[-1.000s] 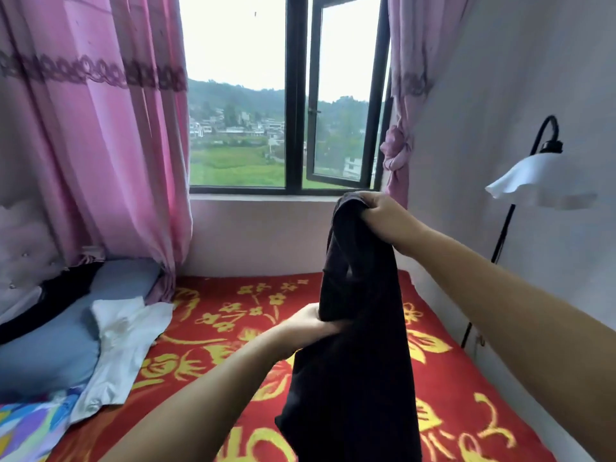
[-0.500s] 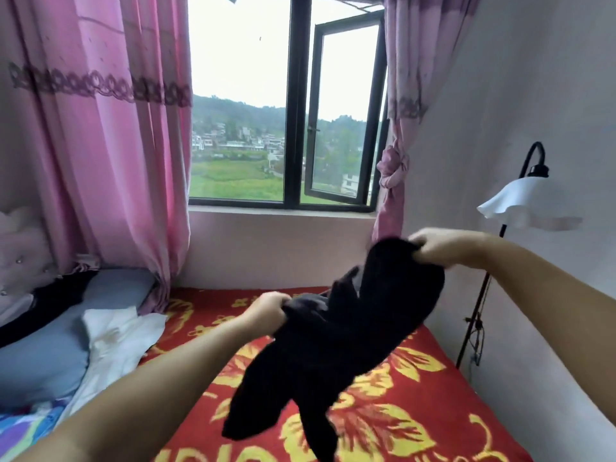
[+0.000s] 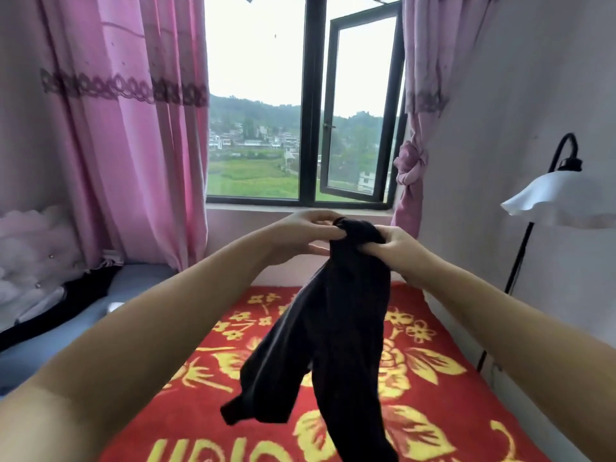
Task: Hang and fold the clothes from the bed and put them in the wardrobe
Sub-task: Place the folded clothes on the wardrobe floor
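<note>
Black trousers (image 3: pixel 336 331) hang in the air above the red floral bedspread (image 3: pixel 433 388), bunched at the top between both hands. The left hand (image 3: pixel 300 236) and right hand (image 3: pixel 396 248) pinch the fabric close together, below the window (image 3: pixel 300 105).

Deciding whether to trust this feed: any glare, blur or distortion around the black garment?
Head view: window sky blown out white; black garment shows little fold detail; its lower ends look soft; left hand and right hand reasonably sharp; wide-angle lens stretches forearms at the edges.
</note>
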The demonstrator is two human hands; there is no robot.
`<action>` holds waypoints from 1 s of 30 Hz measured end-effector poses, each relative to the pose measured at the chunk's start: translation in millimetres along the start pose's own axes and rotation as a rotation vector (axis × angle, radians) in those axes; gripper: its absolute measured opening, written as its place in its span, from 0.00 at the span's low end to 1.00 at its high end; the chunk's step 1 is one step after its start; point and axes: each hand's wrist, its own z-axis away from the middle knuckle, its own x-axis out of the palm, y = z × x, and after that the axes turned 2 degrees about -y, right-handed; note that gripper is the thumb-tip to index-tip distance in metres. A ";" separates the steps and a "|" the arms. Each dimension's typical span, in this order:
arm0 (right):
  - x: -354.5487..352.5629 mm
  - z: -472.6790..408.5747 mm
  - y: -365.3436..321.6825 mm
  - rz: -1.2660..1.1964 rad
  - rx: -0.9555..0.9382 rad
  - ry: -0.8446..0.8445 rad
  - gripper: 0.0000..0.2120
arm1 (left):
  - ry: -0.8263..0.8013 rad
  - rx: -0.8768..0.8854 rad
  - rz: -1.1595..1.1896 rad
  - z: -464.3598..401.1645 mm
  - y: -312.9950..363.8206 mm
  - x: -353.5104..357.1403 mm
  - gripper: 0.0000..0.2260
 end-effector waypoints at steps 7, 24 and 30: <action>-6.5 -33.8 2.9 -0.355 0.107 0.332 0.07 | -0.198 -0.204 0.143 36.5 -99.0 43.3 0.37; -28.9 16.5 14.3 -0.055 0.340 -0.097 0.16 | 0.295 -0.197 0.918 -10.3 -55.6 42.4 0.15; 22.7 34.9 10.8 0.219 0.227 -0.272 0.10 | 0.402 -0.298 0.856 -19.5 -66.5 54.1 0.11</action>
